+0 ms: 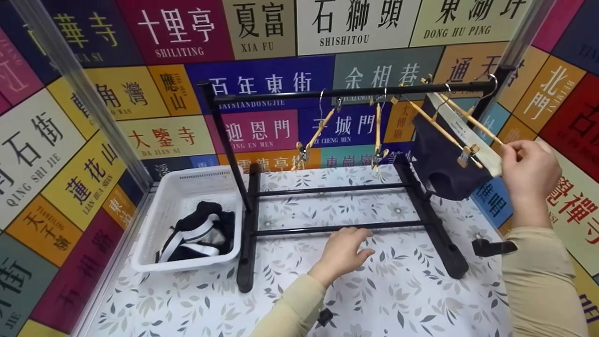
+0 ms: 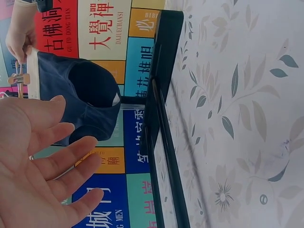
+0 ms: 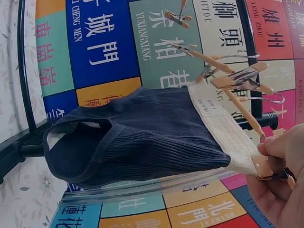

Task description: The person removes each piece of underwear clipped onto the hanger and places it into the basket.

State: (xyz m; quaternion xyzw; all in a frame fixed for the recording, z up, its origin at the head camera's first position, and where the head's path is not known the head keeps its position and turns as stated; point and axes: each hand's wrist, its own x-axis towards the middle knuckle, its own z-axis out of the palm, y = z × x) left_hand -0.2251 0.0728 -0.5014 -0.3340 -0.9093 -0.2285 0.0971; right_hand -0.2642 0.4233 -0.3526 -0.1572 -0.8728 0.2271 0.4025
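Observation:
Navy ribbed underpants with a cream waistband hang from a wooden clip hanger at the rack's right end. My right hand pinches that hanger's end between thumb and fingers, right at the waistband's corner. A metal clip grips the waistband there, against the fingers. Just left of it, another wooden hanger overlaps the underpants in the head view. My left hand holds nothing; its fingers are spread and lie over the rack's front lower bar in the head view.
The black clothes rack stands on a leaf-patterned tabletop. Two more clip hangers, one left of the other, hang bare mid-rail. To the left, a white basket contains black, white and grey clothing.

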